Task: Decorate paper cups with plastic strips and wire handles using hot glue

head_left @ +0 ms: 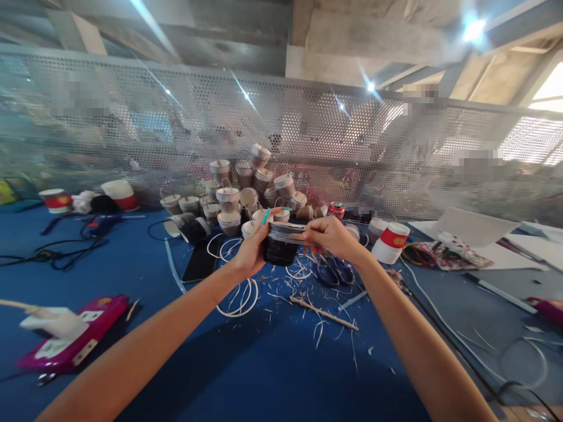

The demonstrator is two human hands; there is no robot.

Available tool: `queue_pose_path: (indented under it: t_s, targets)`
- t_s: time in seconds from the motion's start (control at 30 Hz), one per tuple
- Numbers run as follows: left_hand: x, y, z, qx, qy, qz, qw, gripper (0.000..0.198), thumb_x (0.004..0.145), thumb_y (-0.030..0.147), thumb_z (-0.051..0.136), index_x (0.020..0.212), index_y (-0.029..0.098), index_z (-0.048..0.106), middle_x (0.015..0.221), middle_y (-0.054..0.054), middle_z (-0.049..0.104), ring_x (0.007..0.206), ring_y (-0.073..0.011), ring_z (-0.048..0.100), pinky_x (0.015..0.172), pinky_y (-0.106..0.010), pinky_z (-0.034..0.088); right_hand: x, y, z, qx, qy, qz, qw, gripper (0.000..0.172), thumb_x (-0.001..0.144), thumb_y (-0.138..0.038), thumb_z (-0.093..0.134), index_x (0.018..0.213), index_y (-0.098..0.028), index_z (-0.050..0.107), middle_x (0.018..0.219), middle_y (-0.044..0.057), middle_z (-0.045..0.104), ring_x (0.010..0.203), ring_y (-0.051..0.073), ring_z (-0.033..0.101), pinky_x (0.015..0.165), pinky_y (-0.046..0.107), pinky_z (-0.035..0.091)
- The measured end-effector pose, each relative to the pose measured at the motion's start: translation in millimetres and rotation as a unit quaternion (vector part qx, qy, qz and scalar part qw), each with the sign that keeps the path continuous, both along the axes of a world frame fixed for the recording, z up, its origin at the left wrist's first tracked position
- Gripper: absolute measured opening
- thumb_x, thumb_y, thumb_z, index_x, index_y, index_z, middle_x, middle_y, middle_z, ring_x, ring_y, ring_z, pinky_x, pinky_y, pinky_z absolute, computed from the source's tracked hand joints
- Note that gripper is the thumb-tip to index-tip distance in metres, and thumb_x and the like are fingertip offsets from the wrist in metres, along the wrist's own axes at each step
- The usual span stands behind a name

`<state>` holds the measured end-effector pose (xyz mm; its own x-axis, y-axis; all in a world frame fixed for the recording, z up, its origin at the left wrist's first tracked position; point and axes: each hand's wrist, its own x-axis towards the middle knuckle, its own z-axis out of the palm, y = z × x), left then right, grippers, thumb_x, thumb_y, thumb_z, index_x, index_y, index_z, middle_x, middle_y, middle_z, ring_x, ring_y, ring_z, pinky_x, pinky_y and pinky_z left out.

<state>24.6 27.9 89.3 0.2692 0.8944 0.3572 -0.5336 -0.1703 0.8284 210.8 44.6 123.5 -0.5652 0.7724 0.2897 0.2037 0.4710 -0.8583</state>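
A small black bucket [280, 251] with a pale band around its rim is held up over the blue table. My left hand [251, 251], with turquoise nails, wraps around its left side, the thumb near the rim. At the right of the rim, my right hand [333, 235] has its fingers pinched on a pale strip that lies along the band. The strip's end is hidden by the fingers. Beneath the hands are dark-handled scissors [334, 272], a thin stick [325, 313], coils of white cord [240, 315] and many pale scraps.
Several small pale-rimmed buckets [229, 200] are piled behind my hands, before a perforated metal panel [308, 135]. A red can [336, 210] and a red-and-white paper cup [393, 241] stand to the right. A magenta power strip [103, 316] lies left, near a flat black object [200, 261].
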Motion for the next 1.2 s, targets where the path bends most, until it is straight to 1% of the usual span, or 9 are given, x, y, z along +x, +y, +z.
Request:
queue_pose_path:
  t_s: [0.17,0.3,0.47,0.63,0.7,0.83,0.97,1.1,1.2]
  targets:
    - [-0.5,-1.7,1.5,-0.018,-0.008,-0.037,0.999,0.054,0.081,0.044,0.054,0.13,0.025,0.042,0.103,-0.005,0.065,0.094,-0.0234,0.06,0.086,-0.038,0.043,-2.1,1.6,-4.0,-0.017,0.031,-0.019,0.999,0.038,0.067,-0.047,0.065,0.052,-0.015,0.052,0.038,-0.005,0.05,0.027,0.004,0.038,0.028,0.017,0.025]
    - [0.1,-3.5,3.5,-0.03,-0.006,-0.062,0.998,0.06,0.08,0.044,0.054,0.135,0.028,0.036,0.101,-0.004,0.066,0.089,-0.023,0.061,0.084,-0.038,0.043,-2.5,0.4,-4.5,-0.03,0.033,-0.025,0.999,0.039,0.066,-0.047,0.066,0.049,-0.016,0.048,0.037,-0.005,0.05,0.025,0.004,0.034,0.025,0.017,0.02]
    - [1.4,-5.7,5.2,-0.035,-0.008,-0.059,0.998,0.062,0.081,0.044,0.053,0.137,0.03,0.03,0.105,-0.004,0.066,0.089,-0.022,0.062,0.083,-0.038,0.043,-2.7,0.3,-5.6,-0.025,0.066,-0.033,0.997,0.04,0.062,-0.043,0.07,0.049,-0.018,0.043,0.035,-0.007,0.046,0.025,0.004,0.034,0.025,0.016,0.02]
    - [0.9,-6.5,6.8,-0.047,0.003,-0.091,0.995,0.062,0.084,0.045,0.049,0.139,0.03,0.026,0.107,-0.005,0.064,0.094,-0.0231,0.061,0.087,-0.039,0.041,-2.1,4.0,-8.5,-0.034,0.109,-0.026,0.993,0.038,0.059,-0.044,0.073,0.052,-0.017,0.046,0.035,-0.008,0.044,0.026,0.004,0.035,0.025,0.016,0.021]
    - [1.2,-6.5,7.1,-0.054,0.001,-0.089,0.995,0.06,0.085,0.044,0.048,0.139,0.031,0.025,0.107,-0.005,0.064,0.094,-0.0227,0.061,0.086,-0.039,0.042,-2.6,3.9,-8.7,-0.031,0.114,-0.024,0.993,0.04,0.058,-0.045,0.073,0.05,-0.017,0.046,0.035,-0.008,0.043,0.026,0.004,0.034,0.026,0.016,0.021]
    - [3.2,-7.0,7.7,-0.073,-0.008,-0.066,0.995,0.056,0.087,0.043,0.043,0.139,0.032,0.024,0.11,-0.003,0.063,0.094,-0.0213,0.061,0.087,-0.038,0.041,-5.0,1.3,-8.0,-0.019,0.133,-0.051,0.99,0.043,0.054,-0.05,0.074,0.05,-0.017,0.045,0.036,-0.007,0.044,0.027,0.004,0.036,0.027,0.017,0.021]
    - [4.2,-6.5,8.0,-0.114,-0.016,-0.093,0.989,0.055,0.088,0.044,0.039,0.139,0.028,0.025,0.112,-0.005,0.063,0.099,-0.0225,0.059,0.089,-0.04,0.04,-7.9,2.7,-9.3,0.0,0.154,-0.066,0.986,0.047,0.051,-0.05,0.076,0.049,-0.019,0.041,0.038,-0.008,0.042,0.03,0.004,0.035,0.029,0.018,0.022]
    - [2.6,-5.0,9.5,-0.107,-0.028,-0.11,0.988,0.055,0.088,0.043,0.036,0.14,0.027,0.025,0.117,-0.007,0.06,0.108,-0.0237,0.055,0.093,-0.041,0.038,-12.8,8.9,-14.9,0.009,0.191,-0.081,0.978,0.051,0.042,-0.05,0.079,0.058,-0.019,0.041,0.048,-0.009,0.043,0.04,0.003,0.036,0.037,0.018,0.027]
    - [0.5,-4.2,11.9,-0.093,-0.033,-0.114,0.989,0.057,0.088,0.043,0.037,0.14,0.028,0.022,0.122,-0.007,0.057,0.109,-0.0245,0.054,0.093,-0.042,0.038,-16.7,10.1,-18.6,-0.009,0.2,-0.074,0.977,0.056,0.042,-0.051,0.079,0.071,-0.02,0.044,0.048,-0.011,0.041,0.041,0.004,0.033,0.039,0.019,0.025]
